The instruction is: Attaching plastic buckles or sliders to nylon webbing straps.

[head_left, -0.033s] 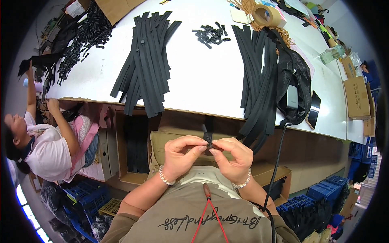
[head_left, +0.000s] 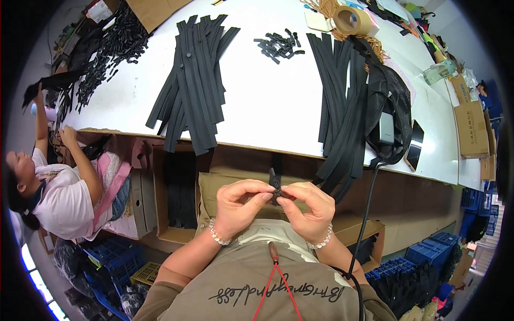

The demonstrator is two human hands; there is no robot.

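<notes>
Pinched between thumbs and forefingers, a small black strip-like piece is held in front of my body, just off the table's near edge. My left hand grips it from one side and my right hand from the other, fingertips almost meeting. Its lower part is hidden by the fingers, so its exact kind cannot be made out. A wooden-handled tool with a red cord hangs against my shirt below the hands. Beyond them, long black strips lie in a crossed bundle on the white table.
Another bundle of black strips droops over the table edge, beside a black mesh bag. Small black pieces form a far pile. Tape and a phone lie right. A co-worker sits left, holding black material.
The upper end of the small black piece has tilted slightly between my fingertips. At the left, the co-worker's black material has shifted a little. My hands stay almost still.
</notes>
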